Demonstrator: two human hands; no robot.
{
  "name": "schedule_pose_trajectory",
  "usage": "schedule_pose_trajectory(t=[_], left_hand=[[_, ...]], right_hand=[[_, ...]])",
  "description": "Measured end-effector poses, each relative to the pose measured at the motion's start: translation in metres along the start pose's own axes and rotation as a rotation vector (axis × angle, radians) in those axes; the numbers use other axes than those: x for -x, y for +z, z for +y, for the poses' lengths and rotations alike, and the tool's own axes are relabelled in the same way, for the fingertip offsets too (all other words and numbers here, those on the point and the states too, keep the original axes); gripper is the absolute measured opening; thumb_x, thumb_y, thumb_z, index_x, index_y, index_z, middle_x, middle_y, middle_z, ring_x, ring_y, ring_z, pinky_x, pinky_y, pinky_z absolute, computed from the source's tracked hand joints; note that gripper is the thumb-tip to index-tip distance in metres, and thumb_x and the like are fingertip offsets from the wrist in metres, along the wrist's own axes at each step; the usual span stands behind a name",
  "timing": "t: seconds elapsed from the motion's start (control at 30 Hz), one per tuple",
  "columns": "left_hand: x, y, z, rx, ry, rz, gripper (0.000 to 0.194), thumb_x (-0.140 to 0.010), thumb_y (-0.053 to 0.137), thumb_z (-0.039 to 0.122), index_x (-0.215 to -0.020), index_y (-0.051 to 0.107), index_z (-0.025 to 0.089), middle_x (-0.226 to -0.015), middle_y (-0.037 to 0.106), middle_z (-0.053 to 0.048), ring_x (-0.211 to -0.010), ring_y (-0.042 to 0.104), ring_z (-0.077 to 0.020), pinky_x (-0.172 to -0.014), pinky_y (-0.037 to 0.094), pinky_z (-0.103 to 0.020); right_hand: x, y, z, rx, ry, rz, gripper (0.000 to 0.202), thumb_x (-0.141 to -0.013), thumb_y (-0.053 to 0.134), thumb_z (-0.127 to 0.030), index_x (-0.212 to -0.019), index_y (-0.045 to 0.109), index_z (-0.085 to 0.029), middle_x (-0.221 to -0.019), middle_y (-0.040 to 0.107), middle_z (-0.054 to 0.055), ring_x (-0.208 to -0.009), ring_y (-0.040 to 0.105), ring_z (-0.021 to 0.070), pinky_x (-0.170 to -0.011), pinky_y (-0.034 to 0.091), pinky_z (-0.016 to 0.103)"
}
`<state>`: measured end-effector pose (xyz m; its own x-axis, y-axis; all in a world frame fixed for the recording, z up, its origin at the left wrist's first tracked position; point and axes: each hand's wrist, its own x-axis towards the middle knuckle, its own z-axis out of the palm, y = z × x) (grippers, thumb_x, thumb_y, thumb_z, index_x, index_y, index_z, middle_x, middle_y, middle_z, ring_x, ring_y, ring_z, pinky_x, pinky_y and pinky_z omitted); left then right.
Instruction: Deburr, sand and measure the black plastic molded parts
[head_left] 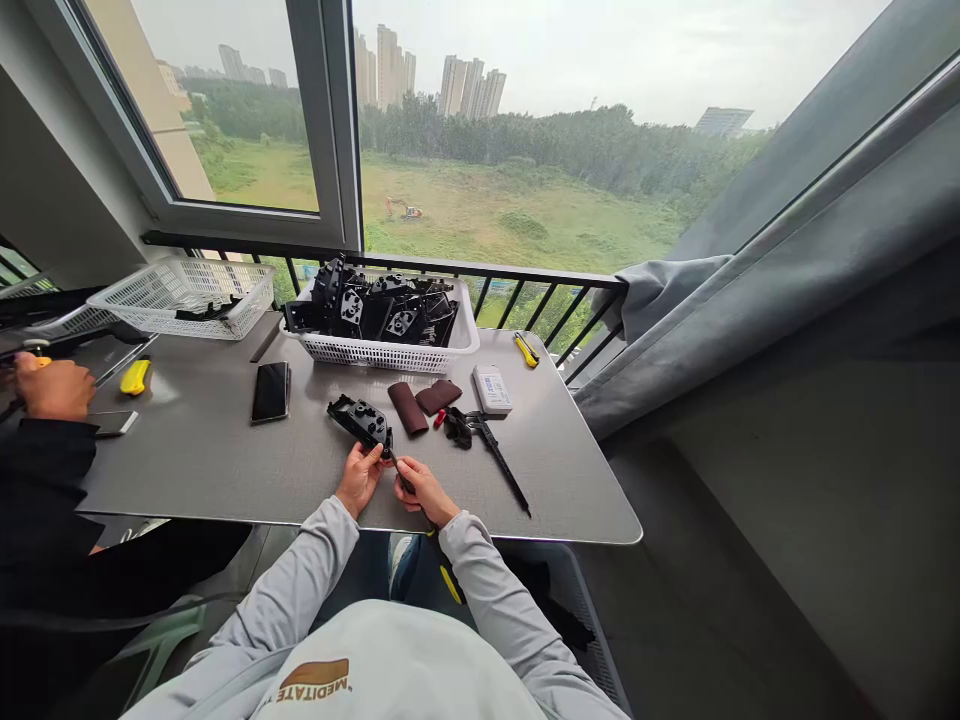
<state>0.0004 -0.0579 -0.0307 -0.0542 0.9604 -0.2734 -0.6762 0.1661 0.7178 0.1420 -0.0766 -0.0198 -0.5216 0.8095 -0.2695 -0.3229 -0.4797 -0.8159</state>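
soft daylight through the window [337, 130]

I look out through one camera worn on my own head, facing forward and tipped down. My shirt front [405, 660] is nearest, along the bottom edge; my left grip [360, 481] and right grip [426, 492] come a little farther out, below centre. I see the tabletop [217, 470] from above, across the middle. The view is wide, reaching a neighbour's sleeve [45, 480] at left, a curtain [750, 270] at right and, beyond, the window [337, 150] on top.
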Motion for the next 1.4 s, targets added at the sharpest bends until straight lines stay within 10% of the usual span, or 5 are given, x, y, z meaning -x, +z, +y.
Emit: schedule_pose_trajectory(t=[0.6, 0.93, 1.2, 1.4], left_hand=[[0.001, 0.004, -0.008, -0.074, 0.062, 0.024, 0.041, -0.055, 0.087, 0.026, -0.081, 0.057, 0.017, -0.073, 0.064, 0.003, -0.063, 0.058, -0.0099, -0.064, 0.044, -0.024], [0.011, 0.006, -0.005, -0.073, -0.003, -0.076, 0.042, -0.054, 0.088, 0.023, -0.086, 0.061, 0.016, -0.083, 0.071, -0.004, -0.073, 0.064, -0.0143, -0.069, 0.048, -0.026], [0.033, 0.009, 0.016, -0.131, -0.137, -0.277, 0.041, -0.056, 0.088, 0.02, -0.093, 0.069, 0.017, -0.095, 0.074, -0.008, -0.087, 0.068, -0.0222, -0.081, 0.049, -0.033], [0.04, 0.01, 0.035, -0.027, -0.161, -0.2, 0.036, -0.061, 0.084, 0.025, -0.094, 0.069, 0.018, -0.099, 0.073, -0.009, -0.095, 0.067, -0.0276, -0.082, 0.051, -0.038]], right_hand=[[0.004, -0.006, 0.001, -0.089, -0.061, 0.035, 0.056, -0.067, 0.075, -0.04, -0.116, 0.062, -0.015, -0.051, 0.058, -0.006, -0.033, 0.021, 0.0013, -0.034, 0.012, 0.016], [-0.005, 0.003, 0.002, -0.159, -0.105, 0.242, 0.045, -0.066, 0.074, -0.054, -0.086, 0.056, -0.017, -0.054, 0.057, -0.006, -0.032, 0.018, -0.0003, -0.033, 0.011, 0.017], [0.005, 0.01, -0.007, -0.147, -0.1, 0.307, 0.05, -0.061, 0.08, -0.047, -0.09, 0.049, -0.021, -0.062, 0.052, -0.01, -0.033, 0.019, -0.0016, -0.034, 0.011, 0.016], [0.019, 0.019, -0.021, -0.072, -0.107, 0.29, 0.05, -0.06, 0.081, -0.04, -0.095, 0.05, -0.021, -0.052, 0.032, -0.016, -0.036, 0.017, 0.0007, -0.036, 0.013, 0.017]])
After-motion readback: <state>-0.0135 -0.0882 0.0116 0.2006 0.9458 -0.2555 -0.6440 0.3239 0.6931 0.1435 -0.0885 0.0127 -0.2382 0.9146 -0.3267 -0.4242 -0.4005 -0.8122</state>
